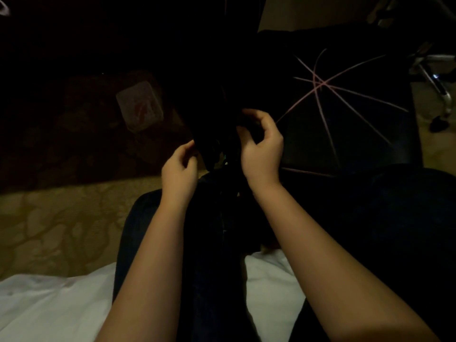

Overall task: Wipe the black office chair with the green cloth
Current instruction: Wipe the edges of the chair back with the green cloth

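Note:
The scene is very dark. My left hand [180, 166] and my right hand [261, 141] are raised in front of my lap, and each pinches an edge of a dark fabric item [217, 129] that hangs between them. A small glimpse of green [224, 159] shows low between the hands; I cannot tell whether it is the cloth. At the far right stands a chair base [436, 87] with chrome legs and a black castor, well away from both hands. The chair's seat is not discernible.
An open black umbrella [345, 114] with pink ribs lies right of my hands. A clear-wrapped packet [139, 109] lies on the dark patterned carpet to the left. White bedding [49, 304] covers the bottom edge, under my legs in dark trousers.

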The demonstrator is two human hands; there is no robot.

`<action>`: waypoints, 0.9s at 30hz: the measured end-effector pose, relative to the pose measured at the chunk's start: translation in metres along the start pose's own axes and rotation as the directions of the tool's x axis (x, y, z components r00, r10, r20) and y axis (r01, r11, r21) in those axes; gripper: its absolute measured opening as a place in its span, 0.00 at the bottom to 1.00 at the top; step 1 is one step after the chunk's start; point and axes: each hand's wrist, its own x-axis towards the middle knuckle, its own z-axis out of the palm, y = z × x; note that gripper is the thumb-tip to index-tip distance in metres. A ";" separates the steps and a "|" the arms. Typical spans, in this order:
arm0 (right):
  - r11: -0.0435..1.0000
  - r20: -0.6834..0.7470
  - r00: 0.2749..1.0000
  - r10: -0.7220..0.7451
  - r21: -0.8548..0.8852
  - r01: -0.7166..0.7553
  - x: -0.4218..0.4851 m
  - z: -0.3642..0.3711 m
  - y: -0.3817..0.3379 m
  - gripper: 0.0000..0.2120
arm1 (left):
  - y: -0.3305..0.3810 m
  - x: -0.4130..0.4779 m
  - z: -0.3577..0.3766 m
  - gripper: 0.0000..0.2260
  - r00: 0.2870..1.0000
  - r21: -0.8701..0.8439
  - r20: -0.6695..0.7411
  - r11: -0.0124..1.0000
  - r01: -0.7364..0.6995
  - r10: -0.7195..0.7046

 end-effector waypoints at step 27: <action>0.978 -0.049 0.977 0.206 -0.025 -0.207 -0.015 0.035 0.066 0.10 | -0.009 0.008 0.006 0.16 0.999 0.094 -0.040 0.995 -0.025 0.029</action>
